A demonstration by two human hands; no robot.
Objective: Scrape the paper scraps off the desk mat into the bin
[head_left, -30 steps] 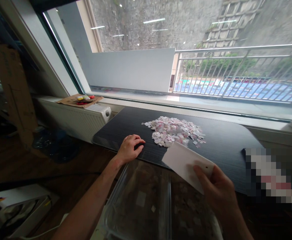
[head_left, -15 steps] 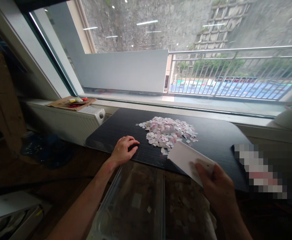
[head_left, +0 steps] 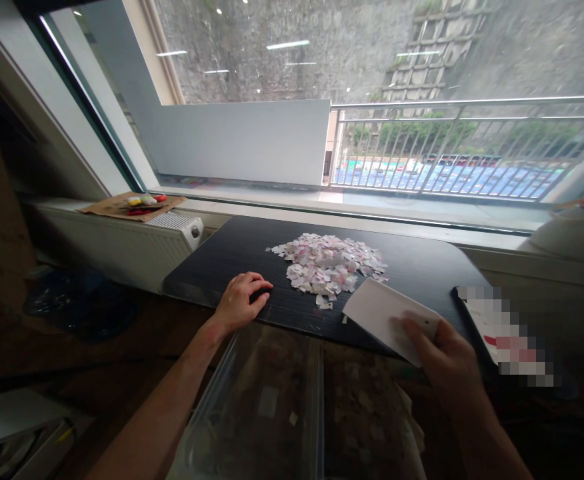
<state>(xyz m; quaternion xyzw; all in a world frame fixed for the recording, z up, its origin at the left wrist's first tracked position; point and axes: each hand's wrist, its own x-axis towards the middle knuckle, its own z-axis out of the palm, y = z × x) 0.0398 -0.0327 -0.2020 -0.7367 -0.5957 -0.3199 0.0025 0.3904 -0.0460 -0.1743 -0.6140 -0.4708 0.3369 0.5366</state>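
Note:
A heap of small white and pinkish paper pieces [head_left: 325,260] lies on the dark tabletop [head_left: 417,267]. My left hand [head_left: 242,300] rests on the table's near edge, left of the heap, fingers loosely stretched out with nothing in them. In my right hand [head_left: 447,353] is a flat white scraper-like plate [head_left: 385,313] with a small hole near the held end. Thumb on top, the hand grips its right end; the fingers beneath are hidden. The plate's far left corner is close to the heap's near right side, apart from it.
Below the table's near edge stands a clear plastic bin [head_left: 252,413] with a few paper pieces in it. A pixelated item [head_left: 512,340] lies at the table's right end. A radiator [head_left: 122,233] and large blue bottles [head_left: 79,303] are at the left, and a window sits behind.
The white plate has moved right and away from the heap, in my right hand. My left hand stays at the same spot on the table. The view has shifted slightly.

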